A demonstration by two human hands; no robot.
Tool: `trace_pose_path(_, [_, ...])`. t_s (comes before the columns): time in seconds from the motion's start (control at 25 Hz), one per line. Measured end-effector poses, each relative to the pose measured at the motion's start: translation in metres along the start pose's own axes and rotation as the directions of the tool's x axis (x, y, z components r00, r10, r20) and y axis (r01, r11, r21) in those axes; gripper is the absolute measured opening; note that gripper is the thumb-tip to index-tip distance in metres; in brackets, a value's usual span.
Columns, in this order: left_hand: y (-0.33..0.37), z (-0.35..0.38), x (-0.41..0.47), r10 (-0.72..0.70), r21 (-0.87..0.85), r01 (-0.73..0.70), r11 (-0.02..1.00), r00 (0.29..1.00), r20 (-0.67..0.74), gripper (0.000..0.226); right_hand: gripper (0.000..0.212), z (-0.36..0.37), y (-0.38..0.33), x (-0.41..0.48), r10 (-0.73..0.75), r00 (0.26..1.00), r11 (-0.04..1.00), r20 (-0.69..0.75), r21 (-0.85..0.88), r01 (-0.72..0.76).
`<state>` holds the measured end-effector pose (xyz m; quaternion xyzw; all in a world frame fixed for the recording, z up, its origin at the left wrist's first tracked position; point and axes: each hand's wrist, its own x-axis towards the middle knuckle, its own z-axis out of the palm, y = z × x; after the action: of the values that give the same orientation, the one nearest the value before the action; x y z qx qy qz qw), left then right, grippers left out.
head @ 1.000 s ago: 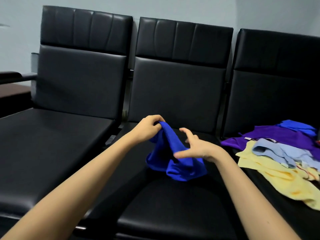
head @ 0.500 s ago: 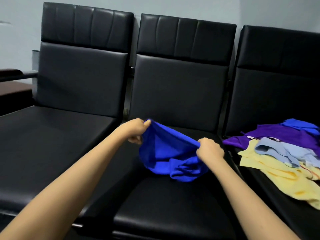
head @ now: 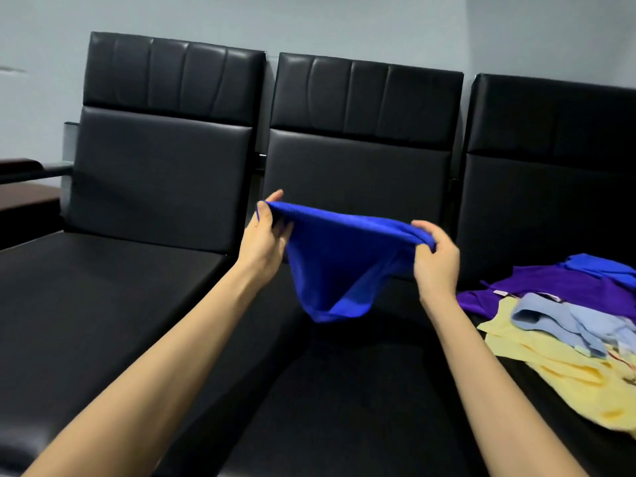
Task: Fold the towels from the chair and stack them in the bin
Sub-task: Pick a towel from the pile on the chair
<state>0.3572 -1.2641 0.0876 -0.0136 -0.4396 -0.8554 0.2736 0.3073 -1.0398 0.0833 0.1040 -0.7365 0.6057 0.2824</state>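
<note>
Lifted clear of the black leather chair seat (head: 344, 390), the royal-blue microfibre towel (head: 337, 259) now hangs stretched between my left hand (head: 265, 235) and right hand (head: 435, 259), each pinching a corner.

One view was on record, from a wide-angle camera worn on the person's head. It faced forward and down onto a row of three black chairs against a pale wall (head: 309, 18). The middle chair (head: 358, 160) stood at 12 o'clock, the left chair (head: 161, 173) at 10 o'clock and the right chair (head: 550, 201) at 2 o'clock. Both forearms entered from the lower edge. The left hand (head: 263, 241) and right hand (head: 435, 266) gripped a blue towel (head: 337, 263) near centre, close to the lens. A towel pile (head: 557, 339) lay at 4 o'clock, cut by the right edge.
</note>
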Motion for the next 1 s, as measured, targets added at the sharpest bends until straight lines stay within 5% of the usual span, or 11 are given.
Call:
trace_pose_path(0.12, [0.004,-0.016,0.005,0.228,0.442,-0.244,0.863,0.970,0.089,0.035,0.050,-0.015,-0.003,0.004,-0.308,0.951,0.943,-0.019,-0.141,0.303])
trace_pose_path(0.28, [0.009,-0.046,0.000,0.398,0.885,-0.260,0.387,0.912,0.094,0.033,0.047,-0.026,0.014,0.002,-0.162,0.962,0.896,0.220,-0.376,0.237])
trace_pose_path(0.4, [0.031,-0.059,-0.003,0.199,0.805,-0.167,0.569,0.978,0.062,0.034,0.031,-0.039,0.007,0.011,-0.012,0.915,0.806,0.402,-0.537,0.247])
trace_pose_path(0.48, [0.044,-0.070,-0.009,-0.177,0.830,0.037,0.556,0.981,0.074,0.031,0.036,-0.047,-0.001,0.015,0.225,0.717,0.755,0.659,-0.583,0.299])
trace_pose_path(0.52, [0.051,-0.074,-0.014,-0.420,0.887,0.163,0.432,0.907,0.038,0.027,0.039,-0.051,-0.004,0.015,0.388,0.554,0.732,0.736,-0.611,0.300])
trace_pose_path(0.6, [0.063,-0.083,-0.028,-0.788,0.944,0.313,0.104,0.606,-0.114,0.022,0.037,-0.059,-0.008,0.011,0.652,0.216,0.676,0.726,-0.687,0.268])
trace_pose_path(0.64, [0.064,-0.090,-0.033,-0.847,0.942,0.336,-0.014,0.497,-0.190,0.021,0.034,-0.061,-0.009,0.007,0.718,0.089,0.655,0.690,-0.714,0.248])
trace_pose_path(0.72, [0.060,-0.103,-0.036,-0.845,0.930,0.355,-0.097,0.464,-0.265,0.017,0.030,-0.060,-0.008,0.003,0.726,0.004,0.671,0.688,-0.710,0.213])
trace_pose_path(0.8, [0.049,-0.107,-0.031,-0.747,0.937,0.343,-0.061,0.607,-0.271,0.015,0.025,-0.049,-0.006,0.004,0.635,0.127,0.731,0.762,-0.646,0.221])
trace_pose_path(0.92, [0.029,-0.113,-0.017,-0.414,0.965,0.253,-0.067,0.873,-0.257,0.021,0.025,-0.016,0.014,0.003,0.252,0.631,0.807,0.734,-0.519,0.281])
trace_pose_path(1.0, [0.010,-0.125,-0.008,-0.164,0.957,0.170,-0.236,0.963,-0.211,0.026,0.026,0.005,0.039,-0.008,0.143,0.788,0.855,0.599,-0.476,0.207])
